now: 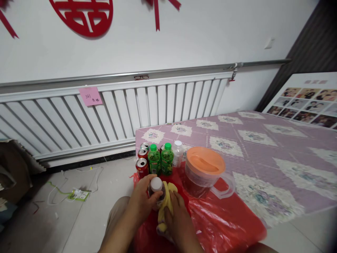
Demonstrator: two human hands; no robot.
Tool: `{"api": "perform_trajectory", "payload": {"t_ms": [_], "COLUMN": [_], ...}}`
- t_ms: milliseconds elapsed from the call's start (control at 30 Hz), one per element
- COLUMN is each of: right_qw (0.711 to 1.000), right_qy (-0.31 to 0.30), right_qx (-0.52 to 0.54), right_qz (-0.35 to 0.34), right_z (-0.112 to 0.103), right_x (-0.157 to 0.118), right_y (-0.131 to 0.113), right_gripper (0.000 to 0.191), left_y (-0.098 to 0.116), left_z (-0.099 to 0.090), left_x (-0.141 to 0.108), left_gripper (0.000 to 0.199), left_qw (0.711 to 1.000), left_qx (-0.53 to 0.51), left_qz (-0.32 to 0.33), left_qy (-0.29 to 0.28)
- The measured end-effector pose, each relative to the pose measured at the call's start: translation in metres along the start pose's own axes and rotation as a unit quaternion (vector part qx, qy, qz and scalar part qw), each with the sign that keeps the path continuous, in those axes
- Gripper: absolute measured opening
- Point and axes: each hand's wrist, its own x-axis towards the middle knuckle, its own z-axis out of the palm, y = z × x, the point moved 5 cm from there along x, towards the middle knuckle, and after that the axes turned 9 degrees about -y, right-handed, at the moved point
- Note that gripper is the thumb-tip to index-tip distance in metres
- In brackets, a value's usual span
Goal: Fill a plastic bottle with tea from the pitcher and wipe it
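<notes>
A clear plastic bottle with a white cap (156, 184) is in the grip of my left hand (143, 196), whose fingers wrap round its upper part. My right hand (177, 214) presses a yellow cloth (166, 200) against the bottle's right side. Just beyond stand two green-capped bottles with green labels (154, 161) and several red drink cans (142, 167). Beside them is another clear bottle with a white cap (178, 154). To the right sits a clear plastic jug with an orange lid (205, 161). Red plastic sheeting (226, 221) lies under my hands and the jug.
A purple floral cover (252, 158) spreads behind and to the right. A white radiator (155, 102) runs along the wall, with a pink note (90, 96) on it. On the floor at left are a power strip (79, 194) with cables and a cardboard box (15, 168).
</notes>
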Motion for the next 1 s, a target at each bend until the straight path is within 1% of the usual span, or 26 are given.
{"api": "perform_trajectory", "payload": {"t_ms": [67,133,300,367,433,500,600,700,800,867,933,1000], "right_qw": [1.0,1.0,0.987,0.982,0.984,0.991,0.998,0.999,0.999,0.999,0.999,1.0], "right_qy": [-0.011,0.002,0.117,0.135,0.128,0.098,0.036,0.012,-0.004,-0.017,-0.016,-0.002], "right_qx": [-0.004,0.002,0.034,0.036,0.031,0.021,-0.001,-0.022,-0.04,-0.041,-0.029,-0.012], "right_qz": [-0.001,-0.025,-0.102,-0.127,-0.123,-0.091,-0.043,-0.029,-0.012,-0.005,-0.008,-0.016], "right_z": [0.001,-0.003,-0.025,-0.03,-0.029,-0.022,-0.007,0.002,0.003,0.002,-0.001,-0.006], "right_x": [0.0,-0.002,-0.016,-0.019,-0.018,-0.012,-0.004,0.0,0.0,0.0,-0.002,-0.004], "right_y": [0.001,-0.001,-0.019,-0.026,-0.026,-0.018,-0.003,0.005,0.008,0.008,0.006,0.002], "right_gripper": [0.056,0.054,0.052,0.052,0.051,0.051,0.053,0.054,0.056,0.057,0.057,0.056], "left_y": [0.0,0.0,0.003,0.004,0.005,0.003,-0.001,-0.005,-0.004,-0.001,0.0,-0.001], "left_z": [0.001,0.002,0.004,0.004,0.005,0.005,0.006,0.004,0.0,-0.003,-0.006,-0.007], "left_x": [0.0,0.0,0.0,0.001,0.001,0.001,0.002,0.002,0.002,0.002,0.001,0.0], "left_gripper": [0.044,0.043,0.039,0.039,0.038,0.039,0.042,0.05,0.059,0.059,0.058,0.056], "left_qw": [1.0,1.0,0.999,0.999,0.999,0.999,0.999,1.0,1.0,0.997,0.992,0.99], "left_qx": [0.005,0.012,0.036,0.043,0.045,0.043,0.039,0.027,-0.006,-0.027,-0.044,-0.058], "left_qz": [-0.002,-0.007,-0.01,-0.012,-0.011,-0.009,-0.009,-0.006,0.015,0.038,0.051,0.042], "left_qy": [0.002,0.0,-0.003,0.002,0.006,0.012,0.015,0.01,-0.024,-0.065,-0.103,-0.118]}}
